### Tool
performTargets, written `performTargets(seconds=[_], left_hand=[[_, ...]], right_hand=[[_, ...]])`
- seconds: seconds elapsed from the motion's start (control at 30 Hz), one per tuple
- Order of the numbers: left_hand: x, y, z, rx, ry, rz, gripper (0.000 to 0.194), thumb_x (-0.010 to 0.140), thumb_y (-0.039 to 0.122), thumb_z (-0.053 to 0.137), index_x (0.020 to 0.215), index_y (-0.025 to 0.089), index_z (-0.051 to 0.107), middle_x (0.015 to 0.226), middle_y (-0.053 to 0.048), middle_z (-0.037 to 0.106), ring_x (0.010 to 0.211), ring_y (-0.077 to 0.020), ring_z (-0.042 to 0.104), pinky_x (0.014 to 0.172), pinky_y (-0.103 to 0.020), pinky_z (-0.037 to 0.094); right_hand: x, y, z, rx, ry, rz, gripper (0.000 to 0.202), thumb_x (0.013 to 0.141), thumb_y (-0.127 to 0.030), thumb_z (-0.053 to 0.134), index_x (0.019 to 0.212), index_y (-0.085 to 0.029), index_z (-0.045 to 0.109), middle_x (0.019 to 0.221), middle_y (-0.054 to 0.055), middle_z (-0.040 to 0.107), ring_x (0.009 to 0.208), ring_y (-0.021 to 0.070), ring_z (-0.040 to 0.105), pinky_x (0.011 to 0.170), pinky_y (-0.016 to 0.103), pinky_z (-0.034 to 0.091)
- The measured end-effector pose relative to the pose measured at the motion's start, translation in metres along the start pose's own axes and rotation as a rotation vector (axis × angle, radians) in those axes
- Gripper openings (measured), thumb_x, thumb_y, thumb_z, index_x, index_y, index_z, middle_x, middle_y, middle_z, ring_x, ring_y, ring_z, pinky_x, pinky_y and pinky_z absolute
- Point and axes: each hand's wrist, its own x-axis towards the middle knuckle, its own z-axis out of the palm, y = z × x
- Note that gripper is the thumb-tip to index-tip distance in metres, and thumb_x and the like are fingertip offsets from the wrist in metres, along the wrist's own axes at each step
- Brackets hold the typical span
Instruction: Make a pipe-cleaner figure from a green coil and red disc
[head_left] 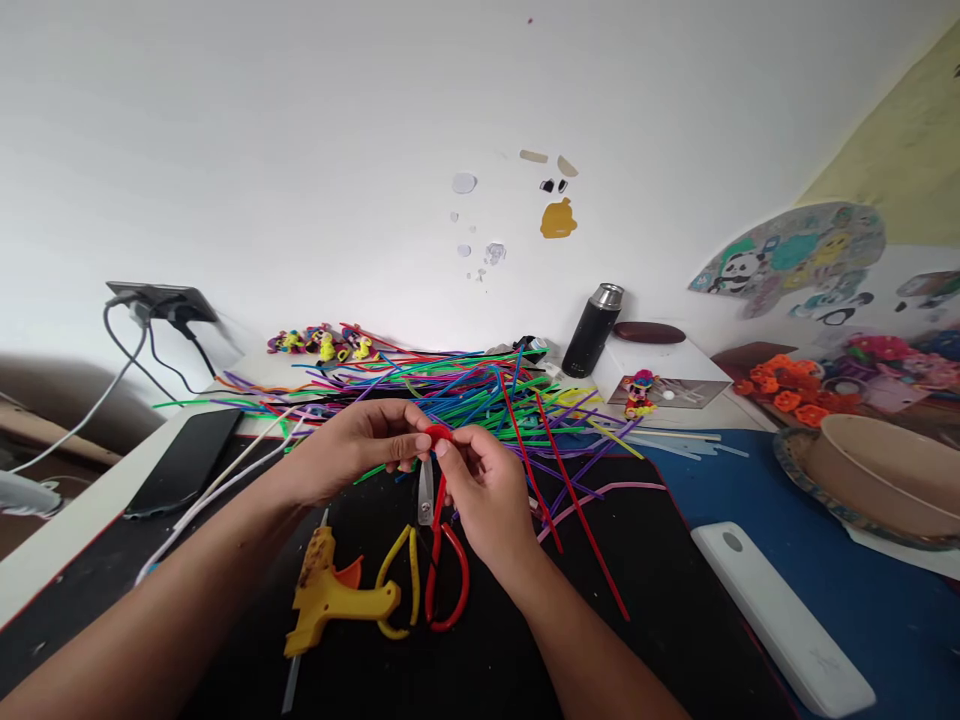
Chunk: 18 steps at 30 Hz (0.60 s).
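Observation:
Between my two hands is a red pipe cleaner (439, 434), bent into a small round coil, with what looks like its tail hanging below. My left hand (367, 448) pinches the coil's left side with thumb and fingers. On the other side, my right hand (486, 488) grips it between thumb and forefinger. Just below lie red-handled scissors (463, 590), blades pointing away and partly hidden by the hands. Left of them is a yellow-handled tool (415, 580), its head hidden. A yellow glue gun (330, 595) with a glue stick rests nearest my left forearm.
Many coloured pipe cleaners (465, 395) are heaped behind the hands. A phone (184, 460) lies left on the black mat (480, 670). A black thermos (592, 335) and white box (682, 370) stand behind right. A white oblong device (780, 615) and a bowl (892, 460) are at right.

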Motion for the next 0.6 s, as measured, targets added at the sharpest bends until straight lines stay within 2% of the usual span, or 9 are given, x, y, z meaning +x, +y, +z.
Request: performTargets(seconds=[0.37,0.6], left_hand=[[0.0029,0.0047,0.0105,0.025,0.029,0.001,0.029,0.08,0.045,0.091,0.083,0.018,0.079,0.071,-0.001,0.068,0.062,-0.0142,0.056,0.056,-0.025,0.042],[0.0012,0.0048,0.0066,-0.002,0.036,0.005,0.031,0.079,0.045,0.092,0.086,0.018,0.079,0.075,-0.003,0.07,0.063,-0.0149,0.057,0.055,-0.025,0.042]], right_hand=[[-0.0004,0.0031,0.0014,-0.06,0.015,-0.02,0.024,0.1,-0.044,0.065,0.088,-0.023,0.066,0.065,-0.002,0.059,0.052,0.0153,0.055,0.047,0.026,0.042],[-0.0018,-0.0006,0.0013,-0.068,-0.001,-0.003,0.026,0.101,-0.046,0.063,0.089,-0.023,0.066,0.066,-0.002,0.057,0.053,0.0152,0.055,0.048,0.026,0.043]])
